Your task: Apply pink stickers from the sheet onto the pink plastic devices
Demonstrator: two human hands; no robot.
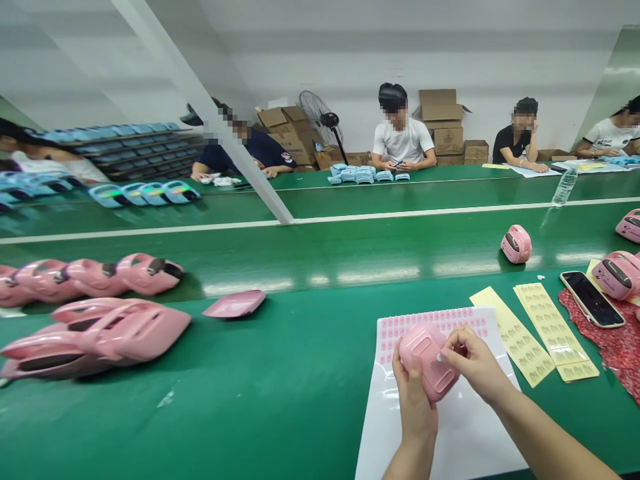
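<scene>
My left hand (pixel 413 393) is wrapped round a pink plastic device (pixel 428 359), held above a white sticker sheet (pixel 453 417) whose top rows carry small pink stickers (pixel 431 319). My right hand (pixel 473 360) is pinched, fingertips pressed onto the right side of the device; whether a sticker sits between them is too small to tell. Both hands are over the near edge of the green belt (pixel 280 373).
Yellow backing strips (pixel 543 330), a phone (pixel 591 299) and red cloth (pixel 617 343) lie to the right. Pink devices (pixel 516 243) stand on the right, pink shells (pixel 100 333) and a pink lid (pixel 235 303) on the left. Other people sit across the far belt with blue parts (pixel 363 175).
</scene>
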